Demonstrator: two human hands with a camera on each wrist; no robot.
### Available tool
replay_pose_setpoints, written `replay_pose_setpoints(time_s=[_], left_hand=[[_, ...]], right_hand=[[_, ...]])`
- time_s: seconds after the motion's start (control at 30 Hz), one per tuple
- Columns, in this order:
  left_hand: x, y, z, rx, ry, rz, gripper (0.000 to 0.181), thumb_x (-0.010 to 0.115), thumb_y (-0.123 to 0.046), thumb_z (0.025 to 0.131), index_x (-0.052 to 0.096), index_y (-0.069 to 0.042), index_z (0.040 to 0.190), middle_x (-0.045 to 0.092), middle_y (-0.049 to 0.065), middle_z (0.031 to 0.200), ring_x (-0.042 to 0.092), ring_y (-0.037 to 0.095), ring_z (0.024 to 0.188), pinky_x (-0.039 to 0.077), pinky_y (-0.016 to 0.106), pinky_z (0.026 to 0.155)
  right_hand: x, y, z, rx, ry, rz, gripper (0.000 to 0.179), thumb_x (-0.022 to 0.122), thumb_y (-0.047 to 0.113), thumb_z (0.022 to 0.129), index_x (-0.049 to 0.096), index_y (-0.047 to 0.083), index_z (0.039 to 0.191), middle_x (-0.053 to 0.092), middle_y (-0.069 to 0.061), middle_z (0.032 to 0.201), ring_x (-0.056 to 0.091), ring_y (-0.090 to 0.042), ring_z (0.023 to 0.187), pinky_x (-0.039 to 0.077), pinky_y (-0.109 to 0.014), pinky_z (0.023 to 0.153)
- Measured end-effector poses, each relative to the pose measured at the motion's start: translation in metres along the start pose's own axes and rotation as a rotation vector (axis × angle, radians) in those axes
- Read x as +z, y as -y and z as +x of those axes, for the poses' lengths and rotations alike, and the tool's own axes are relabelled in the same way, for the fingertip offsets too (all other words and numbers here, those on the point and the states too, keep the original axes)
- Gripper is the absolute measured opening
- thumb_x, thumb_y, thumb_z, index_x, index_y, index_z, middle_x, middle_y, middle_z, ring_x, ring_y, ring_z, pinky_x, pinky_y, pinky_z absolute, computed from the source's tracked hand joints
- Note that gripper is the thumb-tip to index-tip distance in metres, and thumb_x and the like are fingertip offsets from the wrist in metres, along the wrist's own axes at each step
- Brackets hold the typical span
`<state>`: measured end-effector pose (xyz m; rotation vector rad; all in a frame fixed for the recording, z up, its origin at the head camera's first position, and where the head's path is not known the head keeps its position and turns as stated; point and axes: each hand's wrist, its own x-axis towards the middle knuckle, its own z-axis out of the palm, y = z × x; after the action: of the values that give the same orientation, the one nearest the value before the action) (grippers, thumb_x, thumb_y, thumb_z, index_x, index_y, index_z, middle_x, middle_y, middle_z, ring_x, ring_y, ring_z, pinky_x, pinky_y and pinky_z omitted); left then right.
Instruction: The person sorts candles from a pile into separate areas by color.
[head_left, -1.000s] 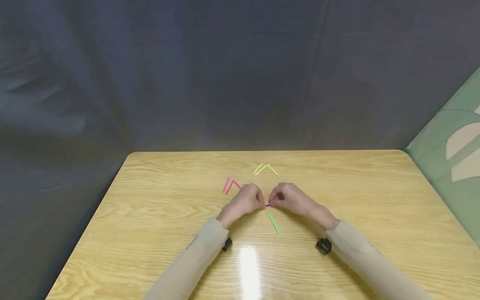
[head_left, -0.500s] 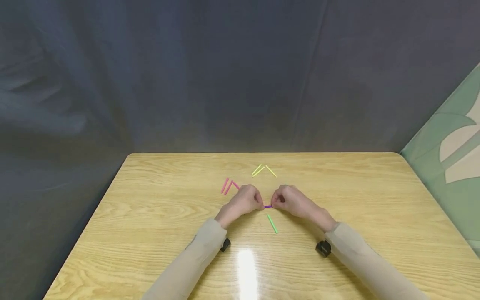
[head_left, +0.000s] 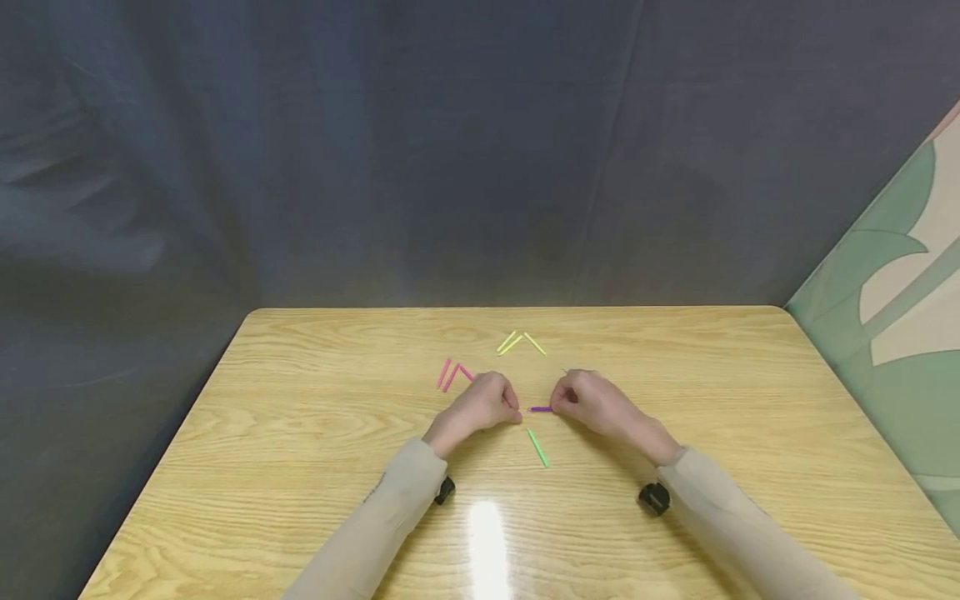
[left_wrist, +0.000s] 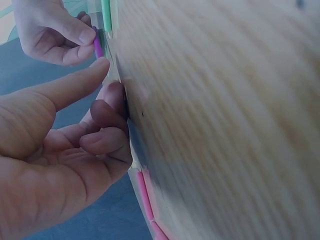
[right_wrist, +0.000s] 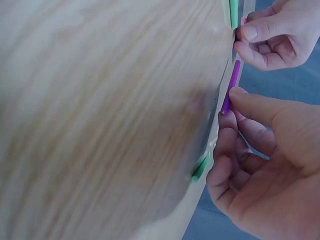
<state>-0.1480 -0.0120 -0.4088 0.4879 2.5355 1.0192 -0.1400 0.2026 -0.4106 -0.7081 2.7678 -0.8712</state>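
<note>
Near the middle of the wooden table (head_left: pixel 300 467), my right hand (head_left: pixel 596 404) pinches one end of a short purple stick (head_left: pixel 540 409) between thumb and index finger. The right wrist view shows the purple stick (right_wrist: pixel 231 87) close over the tabletop, its free end towards my left hand (right_wrist: pixel 275 37). That left hand (head_left: pixel 483 402) is just left of the stick, thumb and index finger slightly apart, other fingers loosely curled, nothing between them. A green stick (head_left: pixel 537 447) lies on the table below the hands. Another green stick (right_wrist: pixel 201 169) lies beside my right hand's fingers, mostly hidden in the head view.
Several pink sticks (head_left: pixel 452 377) lie left of my left hand, one partly behind it. Farther back are several yellow sticks (head_left: pixel 512 343). A dark curtain (head_left: pixel 450 167) hangs behind the table, and a green patterned panel (head_left: pixel 892 333) stands at the right.
My left fingers have let go of the purple stick's left end. My right hand has drawn slightly right with the stick, and more of it shows.
</note>
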Motion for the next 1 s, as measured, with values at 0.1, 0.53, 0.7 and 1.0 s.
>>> replay_pose_setpoints(time_s=[0.1, 0.53, 0.7, 1.0], left_hand=[[-0.001, -0.001, -0.001, 0.002, 0.025, 0.016, 0.011, 0.080, -0.006, 0.078, 0.069, -0.004, 0.081, 0.064, 0.000, 0.082, 0.055, 0.012, 0.071, 0.048, 0.025, 0.067], [-0.002, -0.004, -0.002, 0.024, 0.067, 0.036, 0.014, 0.079, -0.005, 0.078, 0.070, -0.003, 0.088, 0.062, -0.001, 0.080, 0.054, 0.010, 0.067, 0.048, 0.024, 0.066], [-0.002, -0.004, -0.003, 0.048, 0.089, 0.034, 0.011, 0.078, -0.005, 0.080, 0.070, -0.004, 0.088, 0.061, -0.003, 0.078, 0.054, 0.009, 0.068, 0.048, 0.024, 0.066], [0.000, -0.004, -0.002, 0.130, 0.111, 0.040, 0.008, 0.076, -0.005, 0.081, 0.070, -0.005, 0.086, 0.061, -0.004, 0.076, 0.054, 0.007, 0.069, 0.047, 0.021, 0.066]], right_hand=[[-0.002, -0.003, -0.002, 0.030, -0.045, 0.002, 0.006, 0.068, 0.004, 0.087, 0.072, 0.007, 0.084, 0.065, 0.002, 0.082, 0.055, -0.011, 0.072, 0.051, -0.029, 0.067], [-0.011, -0.024, -0.006, 0.155, -0.201, 0.080, 0.008, 0.066, 0.005, 0.090, 0.070, -0.002, 0.090, 0.063, -0.003, 0.070, 0.041, -0.009, 0.047, 0.034, -0.020, 0.042], [-0.017, -0.033, -0.006, 0.196, -0.243, 0.093, 0.010, 0.064, 0.006, 0.089, 0.070, -0.002, 0.089, 0.065, -0.005, 0.071, 0.048, -0.011, 0.050, 0.041, -0.024, 0.046], [-0.023, -0.037, -0.007, 0.247, -0.209, 0.109, 0.014, 0.061, 0.006, 0.090, 0.069, -0.006, 0.091, 0.062, -0.005, 0.070, 0.047, -0.012, 0.054, 0.042, -0.026, 0.053]])
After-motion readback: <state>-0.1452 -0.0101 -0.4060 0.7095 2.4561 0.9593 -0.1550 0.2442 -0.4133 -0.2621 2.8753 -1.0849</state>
